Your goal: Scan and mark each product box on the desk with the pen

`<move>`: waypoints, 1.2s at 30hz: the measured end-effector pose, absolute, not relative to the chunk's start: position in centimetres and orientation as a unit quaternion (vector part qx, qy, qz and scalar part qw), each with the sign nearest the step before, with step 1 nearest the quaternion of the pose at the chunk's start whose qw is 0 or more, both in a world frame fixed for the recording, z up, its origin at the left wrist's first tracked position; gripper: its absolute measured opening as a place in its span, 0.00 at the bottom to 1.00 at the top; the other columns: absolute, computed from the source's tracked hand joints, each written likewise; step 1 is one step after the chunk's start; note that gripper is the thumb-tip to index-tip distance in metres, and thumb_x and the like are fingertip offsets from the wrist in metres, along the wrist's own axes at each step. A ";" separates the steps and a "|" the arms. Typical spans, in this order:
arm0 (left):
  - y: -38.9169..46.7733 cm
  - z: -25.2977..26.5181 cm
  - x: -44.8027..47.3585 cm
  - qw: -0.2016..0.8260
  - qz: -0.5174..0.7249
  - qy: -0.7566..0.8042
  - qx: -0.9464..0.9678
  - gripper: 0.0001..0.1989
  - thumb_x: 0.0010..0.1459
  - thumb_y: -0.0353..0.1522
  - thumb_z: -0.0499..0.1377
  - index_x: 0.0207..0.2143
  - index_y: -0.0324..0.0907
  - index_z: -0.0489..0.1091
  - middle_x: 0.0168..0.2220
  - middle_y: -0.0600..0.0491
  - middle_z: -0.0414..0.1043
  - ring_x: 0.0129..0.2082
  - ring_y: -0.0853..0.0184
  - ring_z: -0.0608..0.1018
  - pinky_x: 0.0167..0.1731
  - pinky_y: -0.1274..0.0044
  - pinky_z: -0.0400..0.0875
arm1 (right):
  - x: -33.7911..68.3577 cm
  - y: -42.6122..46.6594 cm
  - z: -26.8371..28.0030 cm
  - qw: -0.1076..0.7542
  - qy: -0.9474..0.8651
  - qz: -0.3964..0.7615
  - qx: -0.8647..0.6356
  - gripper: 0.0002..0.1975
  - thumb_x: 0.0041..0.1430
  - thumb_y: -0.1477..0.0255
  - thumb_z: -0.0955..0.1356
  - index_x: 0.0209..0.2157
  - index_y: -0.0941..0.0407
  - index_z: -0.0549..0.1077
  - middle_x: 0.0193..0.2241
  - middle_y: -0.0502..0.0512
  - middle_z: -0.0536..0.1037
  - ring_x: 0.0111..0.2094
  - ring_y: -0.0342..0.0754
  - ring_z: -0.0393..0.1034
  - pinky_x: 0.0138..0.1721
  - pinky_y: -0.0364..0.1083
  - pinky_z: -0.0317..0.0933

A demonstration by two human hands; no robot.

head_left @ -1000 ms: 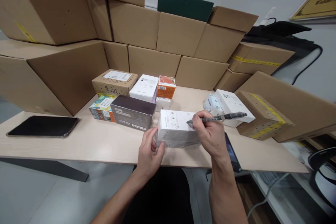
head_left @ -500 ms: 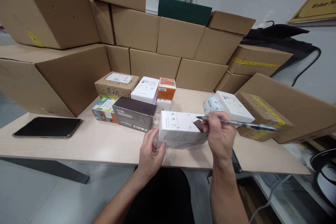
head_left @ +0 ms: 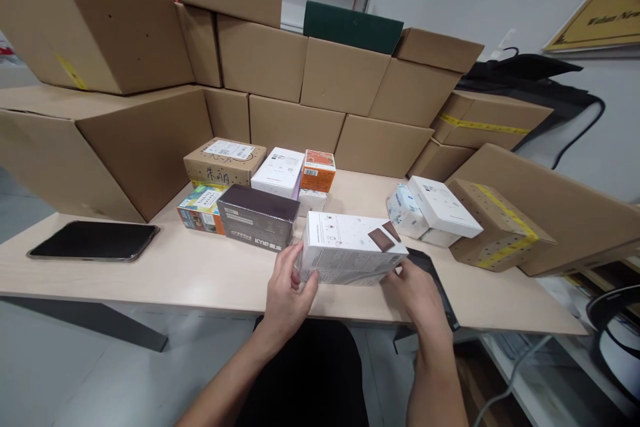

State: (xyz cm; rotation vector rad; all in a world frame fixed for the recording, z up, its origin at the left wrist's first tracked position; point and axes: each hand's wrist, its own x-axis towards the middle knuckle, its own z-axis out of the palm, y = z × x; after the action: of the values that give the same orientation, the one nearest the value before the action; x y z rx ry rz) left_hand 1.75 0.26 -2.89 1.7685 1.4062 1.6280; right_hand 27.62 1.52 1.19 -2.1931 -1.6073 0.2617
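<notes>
A white carton with brown chocolate-like pictures at its right end stands at the table's front edge. My left hand grips its left end, thumb on the near face and fingers round the corner. At the lower right corner, my right hand has its bent fingers against the carton; the fingertips are partly hidden. No pen shows. A dark tablet-like device lies partly behind the right hand. Left of the carton sits a dark, film-wrapped box.
Behind stand a brown parcel, a white box and an orange box. A phone lies at left. On the right are a white box and a taped carton. Large cardboard boxes wall the back.
My right hand has come down from above the carton's top to its lower right corner. The pen it held is out of sight. My left hand stays on the carton.
</notes>
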 end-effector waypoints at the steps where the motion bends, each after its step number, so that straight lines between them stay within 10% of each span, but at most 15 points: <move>1: 0.3 -2.9 1.7 0.179 0.575 0.498 0.624 0.28 0.58 0.28 0.61 0.61 0.44 0.62 0.54 0.45 0.68 0.25 0.75 0.68 0.28 0.78 0.72 | 27.3 1.7 0.9 0.194 -0.576 0.092 -0.788 0.11 0.55 0.63 0.66 0.35 0.54 0.77 0.25 0.58 0.76 0.29 0.54 0.71 0.29 0.46 0.53; 7: 0.3 -2.9 1.7 0.190 0.576 0.498 0.620 0.27 0.59 0.29 0.61 0.60 0.45 0.62 0.53 0.45 0.68 0.23 0.76 0.67 0.27 0.78 0.72 | 27.1 2.1 -0.1 0.208 -0.589 0.065 -0.778 0.14 0.57 0.68 0.63 0.41 0.56 0.76 0.34 0.62 0.79 0.36 0.55 0.73 0.36 0.48 0.60; 15: 0.3 -3.0 1.8 0.195 0.570 0.500 0.622 0.27 0.59 0.29 0.61 0.61 0.46 0.62 0.54 0.45 0.68 0.23 0.76 0.67 0.27 0.77 0.73 | 29.1 -2.5 -1.8 0.181 -0.464 -0.064 -0.865 0.44 0.58 0.44 0.62 0.65 0.60 0.60 0.60 0.76 0.64 0.57 0.76 0.60 0.52 0.66 0.57; 20: 0.2 -3.0 1.8 0.189 0.568 0.498 0.627 0.28 0.60 0.29 0.60 0.61 0.45 0.61 0.53 0.45 0.68 0.24 0.76 0.67 0.28 0.77 0.72 | 29.0 -3.0 -2.5 0.131 -0.446 -0.013 -0.885 0.45 0.58 0.45 0.62 0.68 0.59 0.54 0.60 0.76 0.63 0.57 0.75 0.62 0.54 0.66 0.57; 36: -0.1 -4.5 1.3 0.119 0.694 0.382 0.599 0.26 0.60 0.26 0.58 0.60 0.45 0.62 0.43 0.50 0.64 0.27 0.74 0.67 0.28 0.78 0.70 | 26.3 -7.3 0.2 0.469 -0.378 -0.065 -0.796 0.49 0.48 0.45 0.69 0.65 0.59 0.62 0.58 0.70 0.72 0.57 0.71 0.65 0.55 0.66 0.59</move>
State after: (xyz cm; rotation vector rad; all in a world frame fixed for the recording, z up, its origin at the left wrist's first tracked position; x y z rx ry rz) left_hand 1.26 -0.09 -4.46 1.7512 1.1168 2.0277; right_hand 26.33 -7.28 0.18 -1.9509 -0.9261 -0.1596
